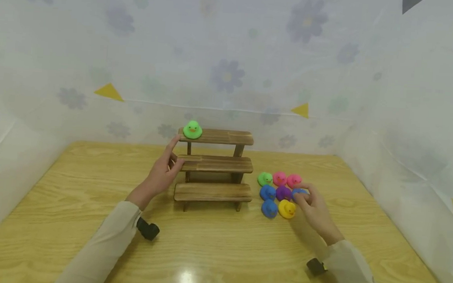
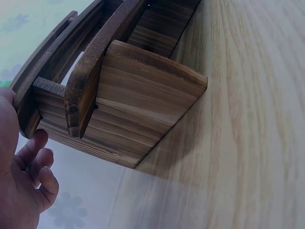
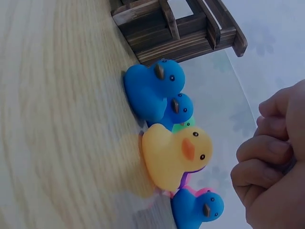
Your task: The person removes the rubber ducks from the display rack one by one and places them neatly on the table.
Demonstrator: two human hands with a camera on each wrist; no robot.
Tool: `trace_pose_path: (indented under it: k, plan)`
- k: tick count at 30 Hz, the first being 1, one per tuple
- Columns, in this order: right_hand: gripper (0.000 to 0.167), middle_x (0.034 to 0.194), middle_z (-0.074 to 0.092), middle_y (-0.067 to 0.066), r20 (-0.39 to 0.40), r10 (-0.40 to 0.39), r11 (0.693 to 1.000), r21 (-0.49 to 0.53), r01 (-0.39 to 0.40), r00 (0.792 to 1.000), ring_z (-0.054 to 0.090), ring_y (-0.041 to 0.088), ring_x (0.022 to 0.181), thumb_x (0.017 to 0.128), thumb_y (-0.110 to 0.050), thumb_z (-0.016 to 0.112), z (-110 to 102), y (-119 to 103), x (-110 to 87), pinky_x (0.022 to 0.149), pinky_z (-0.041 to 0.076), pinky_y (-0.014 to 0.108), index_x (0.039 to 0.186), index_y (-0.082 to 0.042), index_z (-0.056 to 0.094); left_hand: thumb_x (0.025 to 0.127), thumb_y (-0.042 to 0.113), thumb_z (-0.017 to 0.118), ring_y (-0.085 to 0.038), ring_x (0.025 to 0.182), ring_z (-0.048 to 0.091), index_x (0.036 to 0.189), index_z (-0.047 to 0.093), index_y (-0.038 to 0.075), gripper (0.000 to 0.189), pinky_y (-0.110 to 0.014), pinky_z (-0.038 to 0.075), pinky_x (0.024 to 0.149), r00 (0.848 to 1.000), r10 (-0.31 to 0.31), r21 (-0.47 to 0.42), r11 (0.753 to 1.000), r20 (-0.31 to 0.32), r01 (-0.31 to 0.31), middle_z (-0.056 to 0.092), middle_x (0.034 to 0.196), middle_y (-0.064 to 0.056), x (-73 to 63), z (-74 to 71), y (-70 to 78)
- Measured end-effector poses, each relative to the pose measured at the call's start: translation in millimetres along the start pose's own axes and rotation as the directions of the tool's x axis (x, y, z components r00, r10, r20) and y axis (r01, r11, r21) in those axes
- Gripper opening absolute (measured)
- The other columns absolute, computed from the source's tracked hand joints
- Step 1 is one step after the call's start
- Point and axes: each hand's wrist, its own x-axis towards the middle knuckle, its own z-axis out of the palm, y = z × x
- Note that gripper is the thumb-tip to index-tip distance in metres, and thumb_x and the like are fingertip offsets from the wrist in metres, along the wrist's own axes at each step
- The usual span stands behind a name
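Observation:
A brown three-step wooden stand (image 1: 213,192) stands mid-table, and a green rubber duck (image 1: 192,130) sits at the left of its top step. My left hand (image 1: 162,174) touches the stand's left side, index finger by the top step's end and thumb at the middle step. In the left wrist view its other fingers (image 2: 35,155) are bent, with nothing in them. My right hand (image 1: 316,210) is over a blue rubber duck (image 1: 298,192) at the right of the duck group, partly covering it. In the right wrist view its fingers (image 3: 264,155) are loosely curled above the ducks; nothing held shows.
Right of the stand, ducks sit close together: a green duck (image 1: 265,179), two pink ones (image 1: 279,178), a purple duck (image 1: 284,193), a yellow duck (image 1: 287,209) and more blue ones (image 1: 269,208). Flowered white sheeting (image 1: 229,41) surrounds the wood-grain table (image 1: 218,255).

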Motion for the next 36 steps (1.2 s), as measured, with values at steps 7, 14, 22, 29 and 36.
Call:
trace_pose_path:
  k: [7,14,22,29,36]
  plan:
    - [0.029,0.085,0.063,-0.003,-0.016,0.02,1.0,-0.001,-0.02,1.0,0.058,0.003,0.073,0.101,-0.01,0.049,9.5,-12.0,10.3,0.068,0.048,0.022,0.124,0.007,0.046,0.103,0.022,0.046,-0.021,0.071,0.044,0.156,0.008,0.031,0.066,-0.034,0.04,0.059,1.0,-0.003,-0.006,1.0,0.003,0.003,0.047,0.096,-0.012,-0.3,-0.7,-0.7]
    - [0.026,0.058,0.047,0.0,-0.063,0.006,1.0,0.013,-0.005,0.998,0.033,0.003,0.05,0.102,-0.014,0.047,18.9,-24.2,22.8,0.05,0.04,0.022,0.123,0.002,0.049,0.103,0.022,0.047,-0.022,0.072,0.045,0.156,0.01,0.03,0.066,-0.033,0.04,0.059,1.0,0.006,-0.012,1.0,-0.007,-0.006,0.048,0.096,-0.012,0.8,0.7,-0.4]
    - [0.027,0.057,0.049,-0.007,-0.089,0.064,0.997,0.055,-0.059,0.994,0.028,0.003,0.046,0.103,-0.018,0.046,28.5,-32.6,31.3,0.041,0.028,0.021,0.122,0.001,0.048,0.102,0.02,0.047,-0.022,0.071,0.046,0.157,0.011,0.025,0.065,-0.034,0.04,0.059,1.0,0.012,0.0,1.0,-0.013,-0.012,0.049,0.094,-0.013,1.5,0.8,0.2]
    - [0.024,0.062,0.054,-0.016,-0.117,-0.005,0.999,0.049,0.011,0.993,0.038,-0.001,0.049,0.101,-0.007,0.046,29.9,-47.2,41.1,0.047,0.033,0.017,0.122,0.006,0.05,0.102,0.02,0.048,-0.02,0.07,0.044,0.157,0.011,0.025,0.065,-0.035,0.04,0.06,0.999,0.031,0.004,0.999,-0.014,-0.031,0.049,0.095,-0.013,9.5,1.7,3.6]
    - [0.027,0.07,0.06,-0.007,-0.087,-0.007,0.998,0.057,0.012,0.996,0.042,0.004,0.055,0.102,-0.015,0.047,39.5,-46.1,46.4,0.057,0.041,0.021,0.124,0.0,0.049,0.103,0.02,0.047,-0.02,0.069,0.044,0.156,0.01,0.027,0.066,-0.033,0.04,0.06,1.0,-0.005,-0.015,1.0,-0.012,0.005,0.048,0.091,-0.011,1.2,3.6,2.2]
